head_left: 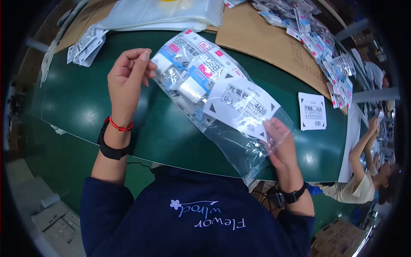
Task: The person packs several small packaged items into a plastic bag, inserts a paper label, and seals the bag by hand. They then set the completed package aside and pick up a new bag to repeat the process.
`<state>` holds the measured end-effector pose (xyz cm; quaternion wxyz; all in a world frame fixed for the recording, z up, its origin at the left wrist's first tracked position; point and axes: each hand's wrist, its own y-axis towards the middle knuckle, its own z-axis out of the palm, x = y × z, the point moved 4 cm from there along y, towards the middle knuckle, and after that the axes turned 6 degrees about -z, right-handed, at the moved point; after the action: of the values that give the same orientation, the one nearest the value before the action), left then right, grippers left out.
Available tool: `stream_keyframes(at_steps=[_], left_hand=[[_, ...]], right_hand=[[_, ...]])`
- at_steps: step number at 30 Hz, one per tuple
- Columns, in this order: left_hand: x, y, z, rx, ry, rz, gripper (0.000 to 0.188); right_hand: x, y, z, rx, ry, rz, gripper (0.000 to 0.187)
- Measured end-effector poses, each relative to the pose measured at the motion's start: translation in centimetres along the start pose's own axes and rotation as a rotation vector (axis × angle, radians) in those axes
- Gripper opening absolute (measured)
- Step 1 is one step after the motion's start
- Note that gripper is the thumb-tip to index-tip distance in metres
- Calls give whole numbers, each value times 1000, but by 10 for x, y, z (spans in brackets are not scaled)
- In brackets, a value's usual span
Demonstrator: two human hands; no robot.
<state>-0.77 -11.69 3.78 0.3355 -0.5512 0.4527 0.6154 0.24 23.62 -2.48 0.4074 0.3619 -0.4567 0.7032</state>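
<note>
A clear plastic bag (231,150) slants across the middle of the green table, with several blister packs (192,70) with pink, blue and white cards in its far part. On top of the packs lies a white printed card (242,105). My right hand (280,137) grips that card by its near right corner, and clear film partly covers the fingers. At the bag's far left edge is my left hand (128,75), thumb and fingers pinched together. Whether bag film is caught between those fingertips is too small to see.
A stack of white printed cards (311,111) lies at the right. Flat cardboard (265,47) and heaped packs (321,55) fill the far right. Clear bags (162,17) lie at the back, more packs (87,46) at far left. Another person (357,182) works at right.
</note>
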Motion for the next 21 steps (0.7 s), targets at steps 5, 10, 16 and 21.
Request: stream_keyframes(at_steps=[5, 10, 16, 21], left_hand=[[4, -8, -3, 17, 10, -21, 18], [2, 1, 4, 15, 81, 104, 24], [12, 46, 15, 99, 316, 209, 38], [22, 57, 35, 280, 348, 54, 45]], right_hand=[[-9, 10, 60, -43, 193, 5, 21], [-3, 12, 70, 41, 135, -20, 22], [0, 15, 58, 64, -18, -68, 21], [5, 27, 83, -12, -16, -164, 19]])
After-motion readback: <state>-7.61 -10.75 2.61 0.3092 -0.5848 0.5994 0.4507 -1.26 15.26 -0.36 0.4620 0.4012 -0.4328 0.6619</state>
